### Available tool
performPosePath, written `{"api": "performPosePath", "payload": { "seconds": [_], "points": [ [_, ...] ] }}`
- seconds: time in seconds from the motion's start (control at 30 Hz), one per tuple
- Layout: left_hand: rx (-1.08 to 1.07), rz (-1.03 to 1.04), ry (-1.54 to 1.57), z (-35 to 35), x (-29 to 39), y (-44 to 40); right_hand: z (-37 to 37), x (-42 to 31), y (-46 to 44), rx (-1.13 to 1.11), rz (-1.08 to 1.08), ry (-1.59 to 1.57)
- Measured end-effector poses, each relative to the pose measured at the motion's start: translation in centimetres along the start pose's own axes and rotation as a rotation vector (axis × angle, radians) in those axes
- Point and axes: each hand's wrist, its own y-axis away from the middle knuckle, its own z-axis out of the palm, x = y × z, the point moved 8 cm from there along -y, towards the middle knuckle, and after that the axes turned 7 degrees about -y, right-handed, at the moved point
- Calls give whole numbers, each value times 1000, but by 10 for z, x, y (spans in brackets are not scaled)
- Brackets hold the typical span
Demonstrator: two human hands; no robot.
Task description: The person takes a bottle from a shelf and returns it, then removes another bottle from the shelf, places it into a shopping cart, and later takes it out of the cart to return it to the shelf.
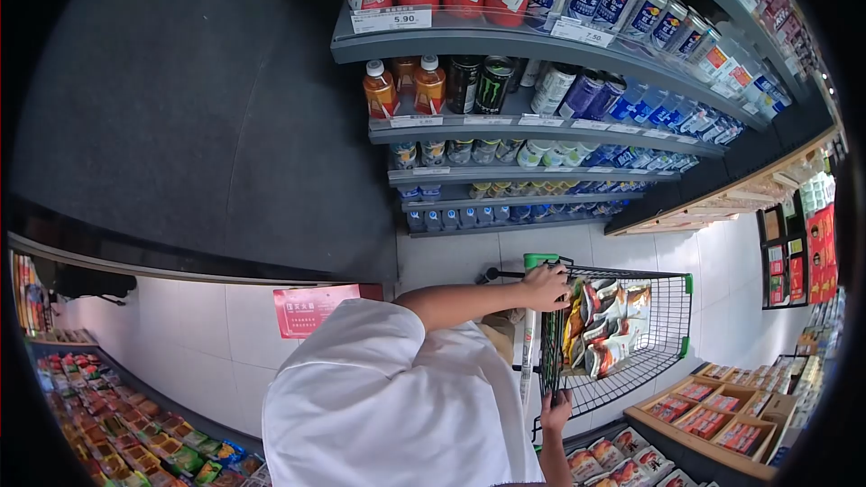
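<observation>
In a shop aisle beside drink shelves (469, 41), the wire shopping cart (666, 329) holds bagged packages (606, 329). The left hand (546, 288) has its grip curled over the cart's near rim; the right hand (556, 409) touches the same end, but how closed its grip is, I cannot tell.

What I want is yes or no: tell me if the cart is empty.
No, packaged goods lie inside the cart.
</observation>
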Motion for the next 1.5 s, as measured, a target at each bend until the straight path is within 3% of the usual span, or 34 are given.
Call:
{"api": "performPosePath", "payload": {
  "seconds": [0.13,1.5],
  "points": [
    [-48,-7,-5,-5,1,0,0,3,0,-16,72,-63],
    [-43,-12,-16,-7,4,2,-2,9,2,56,82,57]
  ]
}}
